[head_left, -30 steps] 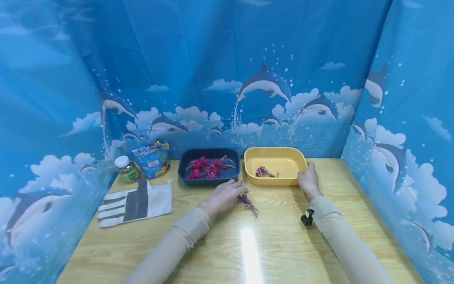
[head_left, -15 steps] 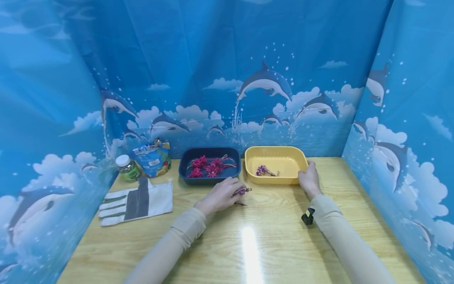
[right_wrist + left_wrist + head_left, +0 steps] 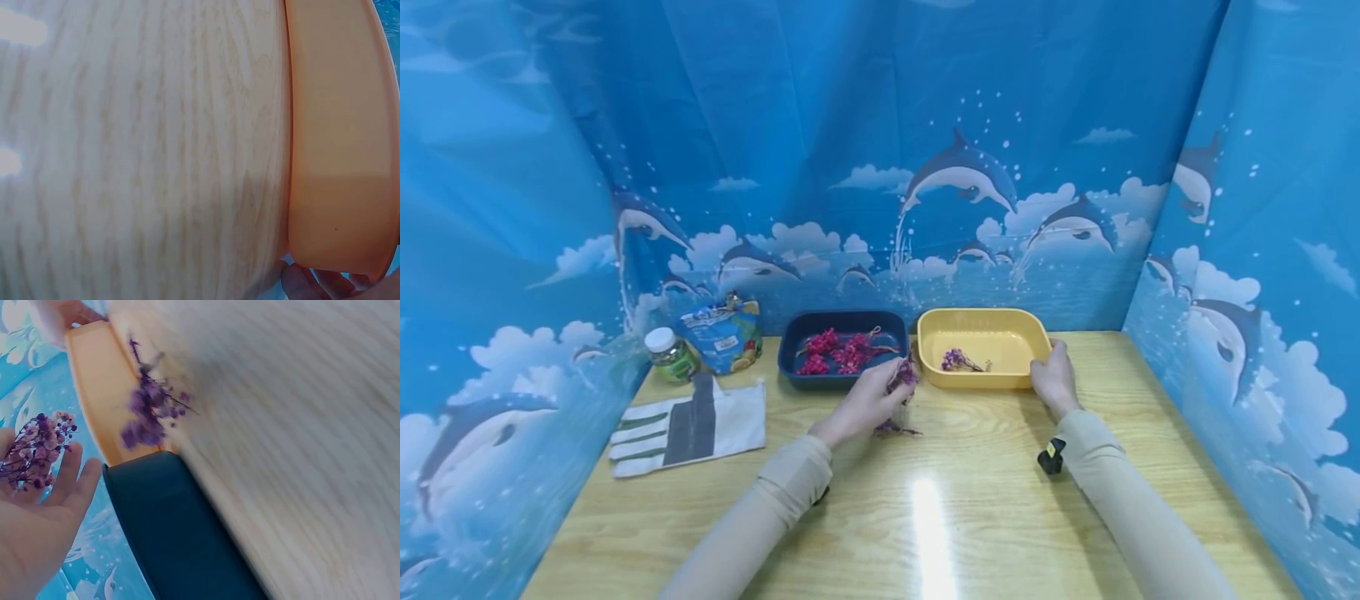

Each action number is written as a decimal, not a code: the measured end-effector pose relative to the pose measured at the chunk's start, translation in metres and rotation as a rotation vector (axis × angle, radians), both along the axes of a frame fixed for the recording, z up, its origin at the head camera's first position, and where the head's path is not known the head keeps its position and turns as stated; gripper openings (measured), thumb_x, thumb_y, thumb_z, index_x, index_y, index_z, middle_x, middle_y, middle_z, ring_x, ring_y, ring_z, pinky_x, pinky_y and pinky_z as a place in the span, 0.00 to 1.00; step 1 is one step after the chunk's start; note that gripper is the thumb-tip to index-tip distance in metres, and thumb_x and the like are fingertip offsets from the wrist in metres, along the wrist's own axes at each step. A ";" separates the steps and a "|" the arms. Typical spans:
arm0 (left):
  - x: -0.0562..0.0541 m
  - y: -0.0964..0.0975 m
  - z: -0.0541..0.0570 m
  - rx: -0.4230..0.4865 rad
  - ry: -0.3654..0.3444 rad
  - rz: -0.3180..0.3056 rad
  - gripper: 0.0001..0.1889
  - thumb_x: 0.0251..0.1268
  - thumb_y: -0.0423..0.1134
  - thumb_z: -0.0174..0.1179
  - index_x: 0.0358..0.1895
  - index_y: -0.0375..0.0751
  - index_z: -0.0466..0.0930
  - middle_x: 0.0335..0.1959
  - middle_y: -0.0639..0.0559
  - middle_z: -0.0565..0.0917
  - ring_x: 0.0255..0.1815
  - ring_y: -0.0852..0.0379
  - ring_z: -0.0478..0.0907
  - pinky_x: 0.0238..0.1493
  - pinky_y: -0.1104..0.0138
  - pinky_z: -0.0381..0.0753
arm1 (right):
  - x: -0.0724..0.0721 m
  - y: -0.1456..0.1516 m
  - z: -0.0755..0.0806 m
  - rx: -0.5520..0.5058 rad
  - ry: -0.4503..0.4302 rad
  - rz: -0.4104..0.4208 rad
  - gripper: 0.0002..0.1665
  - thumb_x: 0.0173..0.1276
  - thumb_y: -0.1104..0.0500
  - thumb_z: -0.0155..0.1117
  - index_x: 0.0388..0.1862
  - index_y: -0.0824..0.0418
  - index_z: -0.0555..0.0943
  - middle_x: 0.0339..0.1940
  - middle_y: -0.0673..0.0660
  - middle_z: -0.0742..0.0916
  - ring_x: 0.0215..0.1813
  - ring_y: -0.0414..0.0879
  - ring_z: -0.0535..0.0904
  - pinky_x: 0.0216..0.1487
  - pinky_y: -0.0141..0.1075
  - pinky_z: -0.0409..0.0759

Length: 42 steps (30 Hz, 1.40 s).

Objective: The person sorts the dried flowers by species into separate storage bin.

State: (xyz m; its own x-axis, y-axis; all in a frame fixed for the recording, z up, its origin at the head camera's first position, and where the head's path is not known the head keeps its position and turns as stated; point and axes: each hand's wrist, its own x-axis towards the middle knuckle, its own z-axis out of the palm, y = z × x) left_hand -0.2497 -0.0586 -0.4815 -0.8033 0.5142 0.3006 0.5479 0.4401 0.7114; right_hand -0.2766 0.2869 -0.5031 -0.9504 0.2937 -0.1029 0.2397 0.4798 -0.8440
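In the head view, my left hand (image 3: 868, 398) holds a sprig of purple dried flowers (image 3: 904, 377) just in front of the trays. The left wrist view shows these flowers (image 3: 39, 450) at the fingers, with part of the grip cut off by the frame's edge. A second purple sprig (image 3: 891, 428) shows below the hand; it is blurred in the left wrist view. My right hand (image 3: 1056, 379) grips the right end of the yellow tray (image 3: 1000, 379), its fingers (image 3: 331, 282) at the tray's end wall. Another purple sprig (image 3: 957, 361) lies inside this tray.
Left of the yellow tray stands a navy tray (image 3: 820, 384) with several pink flower sprigs (image 3: 850, 357). A white-capped jar (image 3: 672, 357), a blue snack pouch (image 3: 721, 337) and a grey-and-white work glove (image 3: 688, 429) occupy the table's left side. A dolphin-print curtain (image 3: 880, 167) encloses the back and sides.
My left hand has raised a purple sprig from the table and turned it upward near the navy tray's corner. My right hand stays on the yellow tray.
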 end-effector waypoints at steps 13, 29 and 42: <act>-0.010 0.008 0.020 0.160 -0.177 0.089 0.15 0.72 0.35 0.68 0.57 0.42 0.77 0.52 0.45 0.89 0.45 0.55 0.88 0.42 0.68 0.90 | -0.001 0.000 0.001 -0.020 0.002 -0.006 0.39 0.77 0.68 0.42 0.84 0.70 0.49 0.80 0.77 0.66 0.80 0.69 0.65 0.82 0.60 0.67; -0.038 0.040 0.052 0.000 -0.064 0.150 0.12 0.76 0.41 0.65 0.58 0.49 0.83 0.53 0.50 0.89 0.44 0.59 0.85 0.44 0.65 0.88 | 0.002 0.000 -0.001 -0.043 -0.001 0.009 0.39 0.78 0.68 0.43 0.85 0.70 0.47 0.81 0.76 0.64 0.81 0.69 0.64 0.82 0.60 0.67; -0.058 0.065 0.052 -0.127 -0.109 0.147 0.17 0.78 0.41 0.62 0.66 0.49 0.80 0.53 0.50 0.87 0.49 0.55 0.85 0.44 0.64 0.88 | 0.005 -0.005 -0.001 -0.011 0.010 0.020 0.38 0.79 0.66 0.43 0.84 0.71 0.48 0.80 0.77 0.66 0.80 0.69 0.66 0.82 0.60 0.68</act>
State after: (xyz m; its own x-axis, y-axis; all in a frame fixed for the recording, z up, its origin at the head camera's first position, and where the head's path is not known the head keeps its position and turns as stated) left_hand -0.3074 0.0068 -0.4295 -0.8966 0.4171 0.1484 0.3942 0.5995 0.6965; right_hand -0.2720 0.2821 -0.5045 -0.9570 0.2737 -0.0963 0.2216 0.4752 -0.8515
